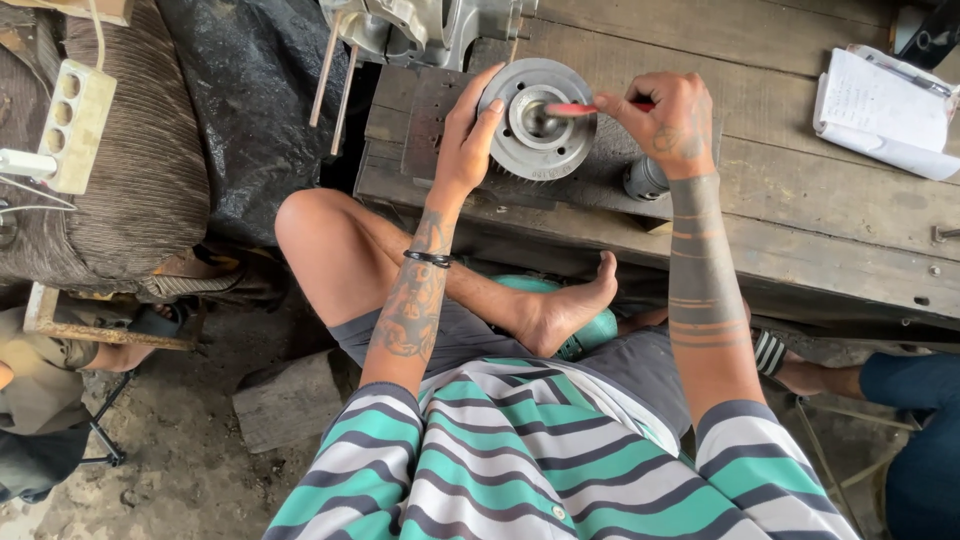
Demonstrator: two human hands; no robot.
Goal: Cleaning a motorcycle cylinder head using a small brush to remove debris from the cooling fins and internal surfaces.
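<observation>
Single head-worn view, looking steeply down over the wearer's own chest and arms.

The camera sits above the teal, white and grey striped shirt (520, 460), which fills the bottom edge, and faces forward and down across the folded bare legs to the weathered brown wooden plank surface (800, 200) at the top of the frame. It is close: both forearms run up the middle, and the left hand (468, 140) and right hand (668, 120) meet near the top centre. The dirt floor (190, 470) shows at the lower left. No second view shares the scene.
</observation>
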